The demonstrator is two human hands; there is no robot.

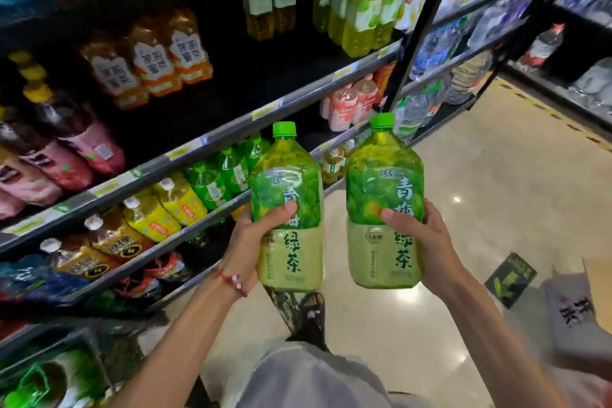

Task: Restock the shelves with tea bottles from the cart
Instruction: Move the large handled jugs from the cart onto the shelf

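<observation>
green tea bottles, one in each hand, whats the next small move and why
Probably swing the left hand and its bottle left toward the matching green-capped bottles on the lower shelf. Both bottles are held upright, clear of the shelves; the right hand can follow.

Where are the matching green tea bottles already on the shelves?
In the head view, the shelved green bottles sit left of the bottle in the left hand, on the shelf beside the yellow-labelled bottles.

Dark shelves (231, 129) are carrying rows of drink bottles: amber ones (155, 60) above, yellow ones (165, 209) and green ones (225, 172) lower. A green sticker (510, 278) is lying on the glossy floor (496, 192).
</observation>
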